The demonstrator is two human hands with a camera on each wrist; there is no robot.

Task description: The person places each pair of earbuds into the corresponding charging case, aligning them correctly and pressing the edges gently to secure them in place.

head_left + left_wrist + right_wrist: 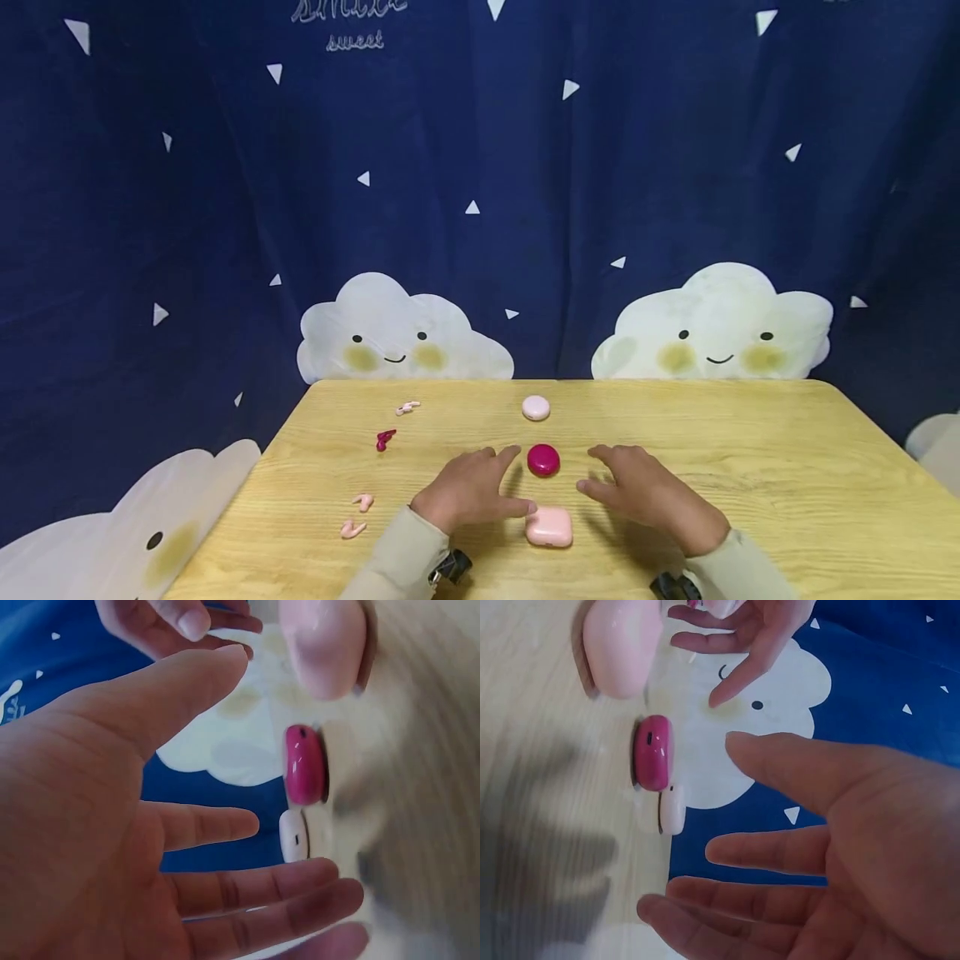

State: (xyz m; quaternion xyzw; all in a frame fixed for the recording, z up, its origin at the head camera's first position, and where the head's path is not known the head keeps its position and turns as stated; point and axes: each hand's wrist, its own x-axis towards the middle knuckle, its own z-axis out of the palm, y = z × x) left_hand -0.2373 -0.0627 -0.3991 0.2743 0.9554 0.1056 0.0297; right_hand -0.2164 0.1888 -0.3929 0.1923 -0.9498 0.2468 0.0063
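Note:
Three earbud cases stand in a column on the wooden table: a pale pink round case (536, 407) at the back, a magenta round case (543, 460) in the middle and a pink squarish case (549, 527) in front. My left hand (474, 490) hovers left of them, fingers spread, its thumb tip overlapping the front case's corner in the head view. To their right my right hand (651, 493) is held with fingers extended, holding nothing. Both wrist views show the magenta case (304, 765) between the hands, apart from the fingers.
Left on the table lie pale pink earbuds (406, 408), magenta earbuds (385, 440), and two pink earbuds, one (363, 502) behind the other (352, 529). A dark blue curtain (465, 125) with white clouds and triangles hangs behind the table's back edge.

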